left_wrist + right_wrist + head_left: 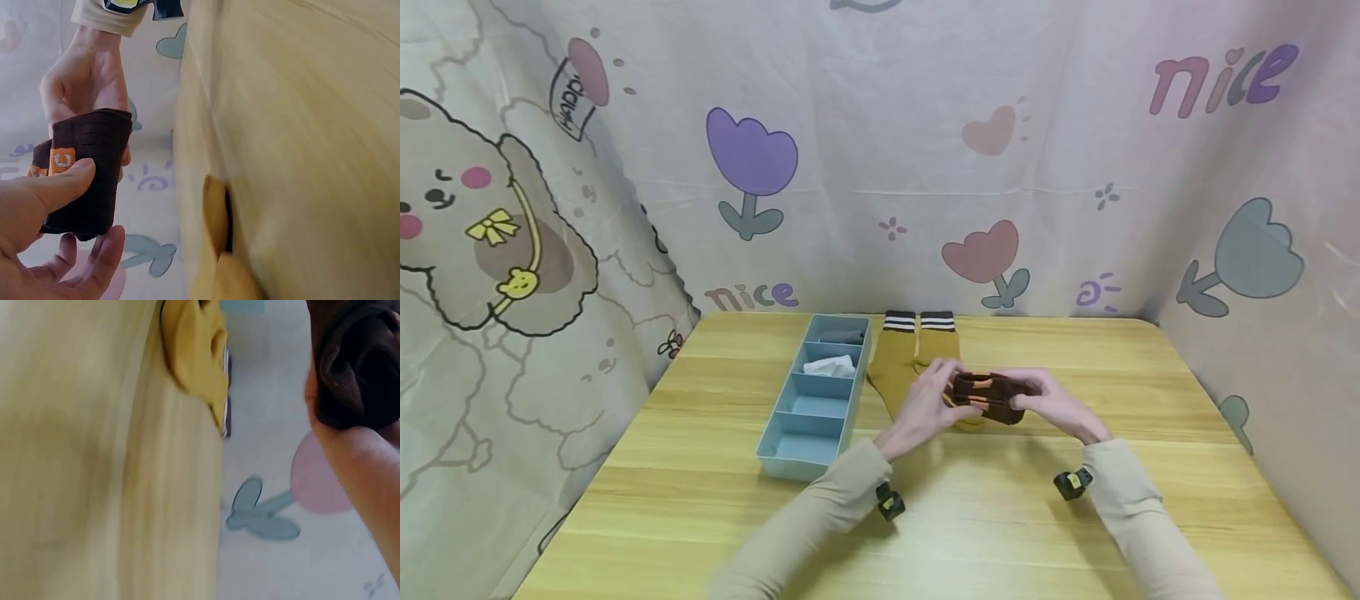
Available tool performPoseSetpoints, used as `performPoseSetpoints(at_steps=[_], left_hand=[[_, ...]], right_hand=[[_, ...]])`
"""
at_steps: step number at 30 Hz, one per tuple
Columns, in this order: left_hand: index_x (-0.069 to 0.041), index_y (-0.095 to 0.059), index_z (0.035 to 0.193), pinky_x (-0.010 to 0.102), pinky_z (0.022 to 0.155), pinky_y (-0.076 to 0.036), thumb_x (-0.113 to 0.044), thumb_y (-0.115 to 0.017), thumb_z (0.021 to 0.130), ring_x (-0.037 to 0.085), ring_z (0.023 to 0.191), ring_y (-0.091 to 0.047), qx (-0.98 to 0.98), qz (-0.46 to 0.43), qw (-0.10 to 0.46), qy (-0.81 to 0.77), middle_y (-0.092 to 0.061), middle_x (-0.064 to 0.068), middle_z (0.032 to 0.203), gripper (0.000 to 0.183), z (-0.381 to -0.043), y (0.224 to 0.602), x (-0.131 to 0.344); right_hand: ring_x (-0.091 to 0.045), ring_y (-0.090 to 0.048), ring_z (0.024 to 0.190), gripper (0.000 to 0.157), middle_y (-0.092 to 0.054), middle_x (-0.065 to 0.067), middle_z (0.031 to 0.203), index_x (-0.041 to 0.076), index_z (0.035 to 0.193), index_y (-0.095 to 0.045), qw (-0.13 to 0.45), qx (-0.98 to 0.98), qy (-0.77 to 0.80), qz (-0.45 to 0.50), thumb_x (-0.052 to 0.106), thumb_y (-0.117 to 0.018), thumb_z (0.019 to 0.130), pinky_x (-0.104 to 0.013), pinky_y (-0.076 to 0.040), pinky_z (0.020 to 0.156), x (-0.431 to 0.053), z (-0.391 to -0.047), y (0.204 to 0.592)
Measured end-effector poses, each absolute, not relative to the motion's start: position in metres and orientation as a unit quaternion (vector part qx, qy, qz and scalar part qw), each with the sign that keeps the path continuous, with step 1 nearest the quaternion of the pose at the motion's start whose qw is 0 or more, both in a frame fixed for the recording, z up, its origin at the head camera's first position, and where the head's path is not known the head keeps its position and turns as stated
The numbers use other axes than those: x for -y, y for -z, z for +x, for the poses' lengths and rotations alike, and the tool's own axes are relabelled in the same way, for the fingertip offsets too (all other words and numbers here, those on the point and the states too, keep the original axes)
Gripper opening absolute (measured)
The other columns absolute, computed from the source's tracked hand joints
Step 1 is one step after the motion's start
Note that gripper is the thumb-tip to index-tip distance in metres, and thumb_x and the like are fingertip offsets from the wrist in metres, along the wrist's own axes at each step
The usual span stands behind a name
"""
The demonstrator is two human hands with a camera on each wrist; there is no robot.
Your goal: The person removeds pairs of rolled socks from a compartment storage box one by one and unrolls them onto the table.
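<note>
A person's left hand (pixel 927 406) and right hand (pixel 1054 402) hold a folded dark brown sock bundle (pixel 1002 410) with orange patches between them, raised above a wooden bench (pixel 647 508); the left thumb and fingers pinch one end, while the right hand grips the other. Just beyond the hands, partly hidden by them, a pair of mustard socks (pixel 892 367) with black-and-white striped cuffs lies on the bench. Left of the socks stands a pale blue four-compartment box (pixel 807 447), a dark grey item (pixel 842 337) in its farthest compartment and a white cloth-like item (pixel 830 367) in the next.
</note>
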State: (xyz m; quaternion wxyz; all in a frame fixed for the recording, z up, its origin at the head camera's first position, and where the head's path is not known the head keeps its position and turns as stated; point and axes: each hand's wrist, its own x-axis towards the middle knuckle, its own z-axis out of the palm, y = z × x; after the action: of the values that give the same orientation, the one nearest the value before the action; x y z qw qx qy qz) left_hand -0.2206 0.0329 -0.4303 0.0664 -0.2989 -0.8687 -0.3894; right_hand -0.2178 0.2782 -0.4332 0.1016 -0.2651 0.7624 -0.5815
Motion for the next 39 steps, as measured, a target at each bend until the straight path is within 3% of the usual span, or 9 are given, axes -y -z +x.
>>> performPoseSetpoints(at_steps=[3,9,13,18,24,27,30,35,39], left_hand=[[-0.014,-0.06,0.116,0.021,0.081,-0.048,-0.03,-0.086,0.079,0.018,0.094,-0.062,0.873,-0.301,0.063,0.379,-0.062,0.005,0.111,0.048,-0.224,0.437,-0.046],[-0.012,-0.065,0.118,0.022,0.086,-0.048,-0.033,-0.084,0.081,0.016,0.101,-0.063,0.877,-0.289,0.026,0.383,-0.069,0.004,0.116,0.047,-0.233,0.446,-0.066],[-0.01,-0.068,0.118,0.024,0.088,-0.049,-0.031,-0.083,0.083,0.018,0.103,-0.066,0.881,-0.282,0.011,0.379,-0.073,0.005,0.116,0.044,-0.24,0.449,-0.077],[-0.006,-0.068,0.122,0.023,0.083,-0.052,-0.028,-0.079,0.087,0.02,0.099,-0.07,0.886,-0.292,0.015,0.359,-0.075,0.008,0.113,0.044,-0.25,0.454,-0.087],[-0.006,-0.076,0.107,0.016,0.073,-0.048,-0.027,-0.069,0.096,0.009,0.086,-0.065,0.858,-0.354,-0.066,0.367,-0.077,0.008,0.102,0.024,-0.257,0.455,-0.093],[-0.009,-0.079,0.099,0.014,0.075,-0.046,-0.032,-0.056,0.103,0.004,0.086,-0.061,0.843,-0.381,-0.126,0.357,-0.077,0.005,0.1,0.033,-0.256,0.455,-0.092],[-0.01,-0.081,0.093,0.011,0.078,-0.046,-0.034,-0.047,0.107,0.004,0.093,-0.065,0.84,-0.397,-0.148,0.338,-0.079,0.004,0.103,0.044,-0.256,0.458,-0.093],[-0.011,-0.079,0.108,0.01,0.084,-0.047,-0.022,-0.06,0.101,0.004,0.1,-0.065,0.856,-0.419,-0.131,0.273,-0.077,0.001,0.114,0.024,-0.255,0.463,-0.097],[-0.012,-0.072,0.124,0.015,0.098,-0.047,-0.015,-0.068,0.094,0.01,0.117,-0.063,0.871,-0.424,-0.122,0.217,-0.072,0.0,0.127,0.03,-0.253,0.467,-0.101]], right_hand=[[-0.006,-0.063,0.11,0.063,-0.063,0.018,0.127,-0.005,0.144,-0.046,0.13,-0.749,0.59,-0.271,-0.01,-0.056,0.082,-0.024,-0.054,0.093,-0.291,-0.217,0.44],[-0.009,-0.063,0.108,0.074,-0.057,0.004,0.129,-0.011,0.146,-0.035,0.153,-0.766,0.571,-0.253,-0.01,-0.062,0.078,-0.025,-0.055,0.091,-0.31,-0.216,0.453],[-0.011,-0.064,0.103,0.073,-0.059,-0.015,0.127,-0.013,0.146,-0.035,0.158,-0.781,0.565,-0.215,-0.01,-0.062,0.078,-0.027,-0.056,0.088,-0.318,-0.217,0.459],[-0.006,-0.066,0.102,0.068,-0.058,-0.037,0.131,-0.012,0.145,-0.04,0.117,-0.818,0.54,-0.16,-0.007,-0.063,0.081,-0.023,-0.054,0.088,-0.326,-0.222,0.465],[-0.02,-0.061,0.108,0.054,-0.059,-0.033,0.134,-0.006,0.137,-0.054,0.08,-0.865,0.48,-0.125,-0.006,-0.063,0.084,-0.026,-0.051,0.089,-0.335,-0.23,0.47],[-0.028,-0.062,0.109,0.048,-0.06,-0.032,0.132,-0.006,0.135,-0.057,0.081,-0.881,0.45,-0.121,-0.001,-0.064,0.088,-0.028,-0.05,0.088,-0.336,-0.233,0.469],[-0.031,-0.063,0.11,0.045,-0.059,-0.032,0.134,-0.007,0.135,-0.057,0.083,-0.889,0.433,-0.12,0.004,-0.064,0.093,-0.027,-0.05,0.088,-0.336,-0.234,0.467],[-0.032,-0.061,0.115,0.044,-0.057,-0.032,0.137,-0.008,0.136,-0.056,0.089,-0.888,0.434,-0.118,0.005,-0.062,0.095,-0.023,-0.049,0.088,-0.336,-0.237,0.466],[-0.035,-0.058,0.119,0.044,-0.056,-0.033,0.138,-0.01,0.137,-0.054,0.091,-0.888,0.433,-0.125,0.006,-0.06,0.096,-0.02,-0.047,0.089,-0.337,-0.24,0.468]])
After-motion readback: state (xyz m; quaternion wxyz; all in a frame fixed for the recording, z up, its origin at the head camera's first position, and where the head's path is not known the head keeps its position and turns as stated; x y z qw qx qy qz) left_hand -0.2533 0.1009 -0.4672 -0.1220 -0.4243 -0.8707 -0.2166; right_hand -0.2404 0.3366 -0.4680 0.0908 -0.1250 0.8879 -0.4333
